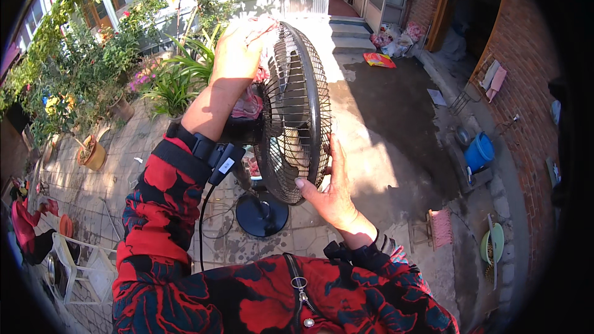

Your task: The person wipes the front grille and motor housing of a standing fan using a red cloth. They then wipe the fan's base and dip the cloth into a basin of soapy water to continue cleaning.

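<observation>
A black pedestal fan [310,74] stands before me, its wire guard turned nearly edge-on. My left hand [237,53] is at the upper back of the guard, holding a pink patterned cloth [263,30] against the wires. Strong sunlight washes out those fingers. More pink cloth [248,105] shows lower down, by the dark motor housing; whether it is the same piece I cannot tell. With thumb and fingers on either side, my right hand [338,199] grips the guard's lower right rim. Beneath it, the round black base [262,214] rests on paving.
Potted plants [181,79] crowd the left. A white chair frame [83,269] and a person in pink [25,227] are at lower left. Rightward are a blue bucket [479,150], a small pink-topped stool [441,228] and a green basin [493,243]. Steps [352,37] lie ahead.
</observation>
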Demonstrator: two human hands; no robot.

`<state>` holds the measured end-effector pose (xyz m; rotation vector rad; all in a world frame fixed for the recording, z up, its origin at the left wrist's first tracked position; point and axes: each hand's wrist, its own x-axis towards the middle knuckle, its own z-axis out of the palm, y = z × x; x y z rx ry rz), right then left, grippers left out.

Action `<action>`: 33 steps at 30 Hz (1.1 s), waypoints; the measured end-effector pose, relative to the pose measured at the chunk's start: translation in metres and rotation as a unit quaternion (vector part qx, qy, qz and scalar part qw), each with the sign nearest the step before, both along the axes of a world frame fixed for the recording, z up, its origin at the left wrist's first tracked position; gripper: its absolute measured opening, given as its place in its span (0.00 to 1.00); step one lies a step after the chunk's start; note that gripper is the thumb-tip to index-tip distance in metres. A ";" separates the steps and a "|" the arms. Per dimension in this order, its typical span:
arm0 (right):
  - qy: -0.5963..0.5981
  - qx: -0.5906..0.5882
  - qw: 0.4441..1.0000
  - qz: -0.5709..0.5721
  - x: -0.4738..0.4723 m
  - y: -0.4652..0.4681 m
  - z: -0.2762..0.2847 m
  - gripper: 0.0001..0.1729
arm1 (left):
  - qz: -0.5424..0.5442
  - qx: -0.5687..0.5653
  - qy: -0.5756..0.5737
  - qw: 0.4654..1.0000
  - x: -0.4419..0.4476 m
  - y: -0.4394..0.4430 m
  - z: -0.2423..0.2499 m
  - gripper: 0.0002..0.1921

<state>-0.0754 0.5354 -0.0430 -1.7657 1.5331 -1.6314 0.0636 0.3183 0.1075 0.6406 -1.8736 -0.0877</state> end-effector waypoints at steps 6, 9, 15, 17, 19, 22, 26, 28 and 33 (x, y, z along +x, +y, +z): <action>0.049 -0.012 0.998 -0.030 -0.002 0.006 -0.002 0.60 | -0.049 -0.100 -0.127 0.986 -0.005 0.020 -0.005 0.15; 0.012 0.004 1.000 -0.021 -0.004 0.008 -0.003 0.59 | -0.135 -0.031 -0.099 0.985 0.008 0.065 -0.023 0.14; -0.006 -0.019 1.000 -0.012 -0.004 0.004 -0.005 0.60 | -0.151 0.035 -0.127 0.980 0.024 0.149 -0.065 0.18; 0.004 -0.047 0.999 -0.011 -0.004 0.004 -0.005 0.59 | -0.143 0.049 -0.160 0.976 0.032 0.166 -0.079 0.18; 0.051 -0.056 0.997 -0.022 -0.004 0.003 -0.004 0.59 | -0.152 0.052 -0.163 0.974 0.039 0.177 -0.091 0.19; 0.063 -0.093 0.994 -0.001 -0.008 0.000 -0.001 0.58 | -0.134 0.077 -0.175 0.972 0.041 0.187 -0.103 0.18; 0.065 -0.094 0.993 0.041 -0.020 -0.006 -0.001 0.56 | -0.090 0.129 -0.095 0.983 0.026 0.203 -0.114 0.14; 0.075 -0.101 0.990 0.061 -0.031 -0.008 -0.003 0.55 | -0.069 0.124 -0.085 0.986 0.015 0.212 -0.120 0.14; 0.084 -0.074 0.985 0.130 -0.052 -0.009 -0.010 0.55 | 0.002 0.209 -0.052 0.976 0.001 0.226 -0.140 0.12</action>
